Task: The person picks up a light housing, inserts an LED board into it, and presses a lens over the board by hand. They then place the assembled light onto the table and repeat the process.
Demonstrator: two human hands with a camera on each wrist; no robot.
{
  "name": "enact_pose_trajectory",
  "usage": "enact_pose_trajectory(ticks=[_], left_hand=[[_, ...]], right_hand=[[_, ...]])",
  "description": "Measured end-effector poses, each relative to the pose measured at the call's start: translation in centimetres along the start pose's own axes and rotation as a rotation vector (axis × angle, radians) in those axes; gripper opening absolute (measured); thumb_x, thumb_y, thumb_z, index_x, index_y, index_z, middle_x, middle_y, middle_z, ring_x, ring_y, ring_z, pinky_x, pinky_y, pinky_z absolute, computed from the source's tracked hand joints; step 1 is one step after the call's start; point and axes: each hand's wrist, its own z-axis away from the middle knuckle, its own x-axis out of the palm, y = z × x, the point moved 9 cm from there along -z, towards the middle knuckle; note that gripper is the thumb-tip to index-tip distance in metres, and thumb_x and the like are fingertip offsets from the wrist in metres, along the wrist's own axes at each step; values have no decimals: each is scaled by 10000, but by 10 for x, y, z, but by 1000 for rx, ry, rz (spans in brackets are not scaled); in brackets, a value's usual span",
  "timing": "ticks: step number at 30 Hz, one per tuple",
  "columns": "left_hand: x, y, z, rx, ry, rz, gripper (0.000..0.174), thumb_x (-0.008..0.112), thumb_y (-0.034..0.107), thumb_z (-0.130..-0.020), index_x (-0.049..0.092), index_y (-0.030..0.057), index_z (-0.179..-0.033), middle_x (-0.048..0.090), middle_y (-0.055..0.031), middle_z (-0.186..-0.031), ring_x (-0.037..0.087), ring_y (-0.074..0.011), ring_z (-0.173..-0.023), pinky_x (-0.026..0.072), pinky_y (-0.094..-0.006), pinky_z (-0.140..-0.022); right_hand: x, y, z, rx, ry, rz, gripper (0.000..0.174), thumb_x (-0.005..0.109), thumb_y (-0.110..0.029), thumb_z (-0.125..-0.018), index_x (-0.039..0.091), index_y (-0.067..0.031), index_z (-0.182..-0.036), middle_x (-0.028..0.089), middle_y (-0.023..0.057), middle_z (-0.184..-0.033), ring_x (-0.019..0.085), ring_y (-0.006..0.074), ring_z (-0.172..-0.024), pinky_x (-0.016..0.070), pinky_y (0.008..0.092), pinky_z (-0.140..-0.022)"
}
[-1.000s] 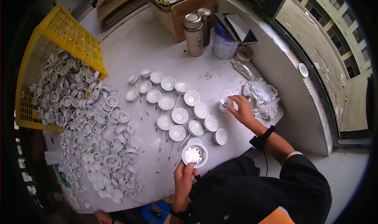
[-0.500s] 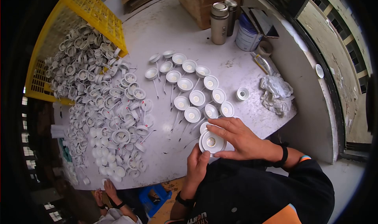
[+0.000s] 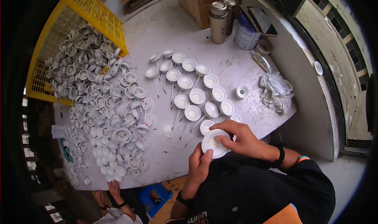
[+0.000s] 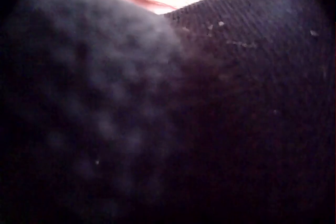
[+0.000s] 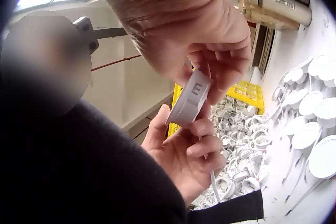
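I held a round white downlight (image 3: 214,143) at the lower middle of the head view, just over the near edge of the worktop (image 3: 165,27) — face up, its small LED spots showing. My left hand (image 3: 199,165) gripped it from below with the thumb against the rim. In the right wrist view that hand's fingers curled under the housing, which carried a label marked E on its side. My right hand (image 3: 242,139) lay over the lamp's right side, its fingers bent round the rim and pinching it.

Just above my hands, toward the centre of the frame, finished lamps (image 3: 197,96) lay in slanting rows with their thin wires trailing. At the left a heap of white lamp parts (image 3: 106,106) spilled out of a tipped yellow crate (image 3: 90,11) in the upper left. A small white ring (image 3: 242,92) sat alone to the right of the rows, near a crumpled plastic bag (image 3: 275,88). Along the top stood two steel flasks (image 3: 217,22), a tin (image 3: 246,35) and a cardboard box (image 3: 204,3).

The left wrist view showed only dark cloth (image 4: 210,129) — close up and blurred.
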Motion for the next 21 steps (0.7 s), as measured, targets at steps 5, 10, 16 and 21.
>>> enact_pose_trajectory(ticks=[5,10,16,21], left_hand=[[-3,5,-3,35,82,-127,252,489,185,-864,521,-33,-985,584,-98,-814,530,-120,-745,438,-267,-653],[-5,8,-5,41,112,-228,221,490,159,-853,525,-30,-963,587,-111,-778,542,-133,-689,446,-281,-613],[-9,7,-10,67,144,-345,196,508,140,-842,532,-20,-953,590,-124,-762,555,-146,-657,447,-295,-581],[-20,-25,-19,-59,98,-181,240,546,198,-874,527,-19,-972,579,-62,-792,519,-86,-697,428,-250,-608]], right_hand=[[2,-5,2,-99,72,90,305,565,-83,-794,559,-51,-1097,580,118,-968,586,228,-802,471,300,-657],[8,18,-2,18,44,-117,335,550,-74,-820,540,-65,-1155,604,78,-951,560,130,-724,455,250,-637],[19,31,0,236,-63,-296,347,510,-105,-872,494,-54,-1215,609,61,-909,534,69,-650,452,232,-556],[29,56,-18,232,-34,-381,353,507,-118,-878,478,-8,-1212,601,72,-907,547,82,-617,464,230,-501]])
